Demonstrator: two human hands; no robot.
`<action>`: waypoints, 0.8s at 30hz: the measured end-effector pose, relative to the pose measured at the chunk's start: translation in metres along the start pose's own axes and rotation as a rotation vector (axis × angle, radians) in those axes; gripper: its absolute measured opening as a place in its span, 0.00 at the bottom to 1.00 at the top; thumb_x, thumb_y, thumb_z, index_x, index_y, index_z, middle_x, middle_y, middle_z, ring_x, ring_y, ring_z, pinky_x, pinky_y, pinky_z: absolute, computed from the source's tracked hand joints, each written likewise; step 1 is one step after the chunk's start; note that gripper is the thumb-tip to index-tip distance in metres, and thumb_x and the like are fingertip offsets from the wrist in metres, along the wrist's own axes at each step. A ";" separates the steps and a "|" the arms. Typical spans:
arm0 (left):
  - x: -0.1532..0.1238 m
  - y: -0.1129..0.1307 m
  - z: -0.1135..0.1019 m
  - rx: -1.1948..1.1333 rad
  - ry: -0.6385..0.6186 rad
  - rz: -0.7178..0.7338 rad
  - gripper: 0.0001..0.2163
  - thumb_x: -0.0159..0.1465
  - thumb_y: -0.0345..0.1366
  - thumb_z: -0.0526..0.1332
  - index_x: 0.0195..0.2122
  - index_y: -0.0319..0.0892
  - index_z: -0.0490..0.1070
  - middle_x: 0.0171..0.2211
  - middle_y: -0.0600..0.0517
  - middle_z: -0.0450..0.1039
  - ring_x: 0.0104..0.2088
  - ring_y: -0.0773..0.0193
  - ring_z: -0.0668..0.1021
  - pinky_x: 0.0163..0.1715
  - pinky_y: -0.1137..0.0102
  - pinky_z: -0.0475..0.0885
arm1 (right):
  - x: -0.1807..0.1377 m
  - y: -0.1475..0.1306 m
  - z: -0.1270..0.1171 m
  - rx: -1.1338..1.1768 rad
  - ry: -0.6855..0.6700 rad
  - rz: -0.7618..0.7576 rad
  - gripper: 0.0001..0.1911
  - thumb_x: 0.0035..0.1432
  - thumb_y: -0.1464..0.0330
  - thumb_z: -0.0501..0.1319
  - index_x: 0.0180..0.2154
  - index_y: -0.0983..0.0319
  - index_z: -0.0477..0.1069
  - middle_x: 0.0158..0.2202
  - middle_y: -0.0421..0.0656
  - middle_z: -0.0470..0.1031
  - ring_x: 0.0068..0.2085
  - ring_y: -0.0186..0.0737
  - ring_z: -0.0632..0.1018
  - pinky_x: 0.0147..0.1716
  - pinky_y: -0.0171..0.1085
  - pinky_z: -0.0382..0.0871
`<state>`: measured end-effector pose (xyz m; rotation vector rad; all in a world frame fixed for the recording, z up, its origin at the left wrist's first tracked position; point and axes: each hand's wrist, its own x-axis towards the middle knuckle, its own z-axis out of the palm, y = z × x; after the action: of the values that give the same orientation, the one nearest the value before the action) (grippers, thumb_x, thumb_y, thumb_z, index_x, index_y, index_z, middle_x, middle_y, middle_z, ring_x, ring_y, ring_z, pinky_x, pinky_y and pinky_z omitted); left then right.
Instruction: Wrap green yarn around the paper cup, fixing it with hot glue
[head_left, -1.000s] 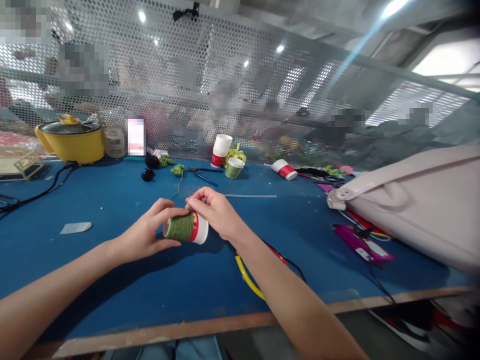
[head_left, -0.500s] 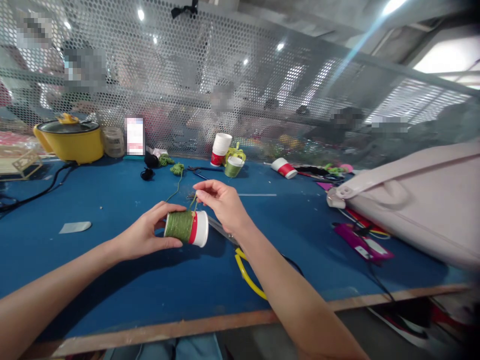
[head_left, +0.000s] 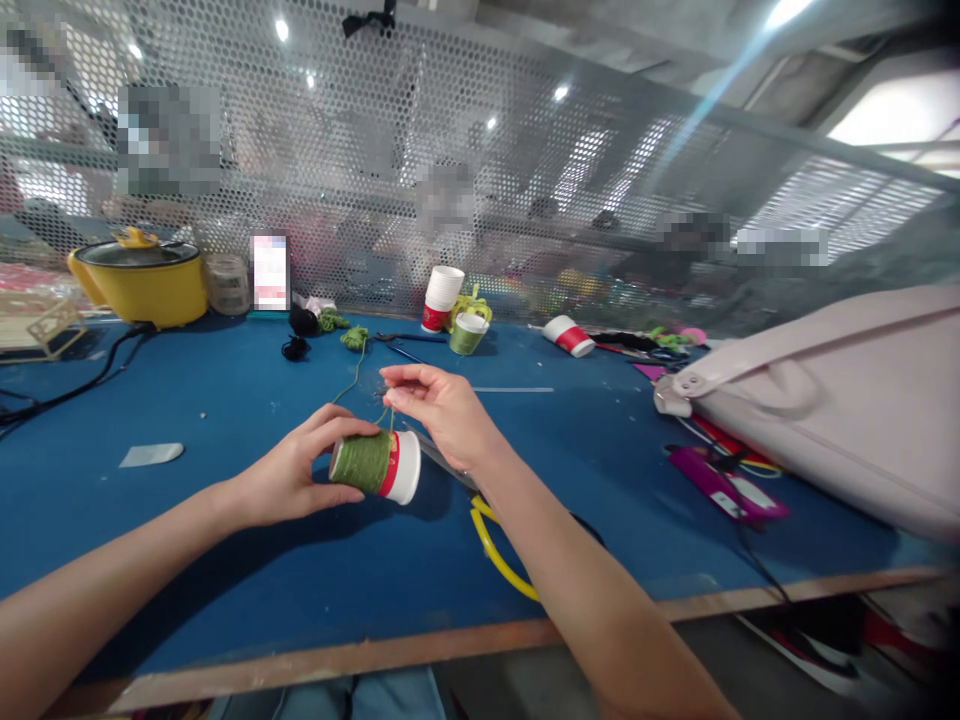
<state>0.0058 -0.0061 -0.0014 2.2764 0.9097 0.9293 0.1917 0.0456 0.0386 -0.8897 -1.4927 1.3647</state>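
My left hand is wrapped round a paper cup that lies on its side, its white rim facing right. Green yarn winds closely round much of the cup, leaving a red band bare near the rim. Just above the cup, my right hand pinches a strand of the same yarn between thumb and forefinger. From the cup the yarn runs back to a small green ball. Scissors with yellow handles lie partly hidden beneath my right forearm.
A yellow electric pot stands at the back left, near a lit phone. Stacked paper cups and a green-wrapped cup stand at the back; another cup lies over. A pale bag fills the right side.
The cup has tilted slightly, its rim end dipping and shifting right. My right hand has moved a little left, still pinching the yarn.
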 end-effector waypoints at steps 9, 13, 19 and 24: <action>0.000 0.000 -0.001 0.020 0.030 0.051 0.21 0.57 0.35 0.61 0.51 0.45 0.59 0.48 0.45 0.58 0.49 0.57 0.67 0.48 0.62 0.66 | 0.000 0.002 0.003 -0.097 0.024 -0.059 0.07 0.43 0.73 0.63 0.30 0.61 0.72 0.31 0.40 0.73 0.32 0.32 0.73 0.40 0.39 0.68; 0.000 0.002 -0.003 0.062 0.021 0.075 0.20 0.58 0.34 0.61 0.51 0.45 0.58 0.48 0.45 0.58 0.50 0.57 0.66 0.49 0.62 0.65 | -0.001 0.002 0.004 -0.126 0.013 -0.053 0.07 0.43 0.73 0.62 0.30 0.62 0.72 0.31 0.40 0.74 0.32 0.32 0.73 0.39 0.39 0.68; 0.000 0.004 -0.003 0.096 0.033 0.101 0.20 0.58 0.35 0.60 0.51 0.45 0.59 0.48 0.45 0.58 0.50 0.55 0.65 0.48 0.61 0.65 | -0.001 0.004 0.003 -0.138 -0.015 -0.042 0.07 0.42 0.73 0.63 0.30 0.62 0.72 0.31 0.40 0.74 0.32 0.32 0.73 0.40 0.38 0.68; 0.001 0.005 -0.003 0.110 0.045 0.121 0.19 0.58 0.34 0.60 0.51 0.45 0.58 0.48 0.45 0.58 0.51 0.55 0.64 0.49 0.61 0.65 | 0.000 0.005 0.002 -0.147 -0.038 -0.017 0.07 0.41 0.73 0.63 0.29 0.62 0.72 0.28 0.39 0.74 0.31 0.31 0.73 0.38 0.37 0.68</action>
<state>0.0059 -0.0082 0.0039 2.4357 0.8688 1.0088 0.1896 0.0452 0.0339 -0.9452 -1.6430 1.2785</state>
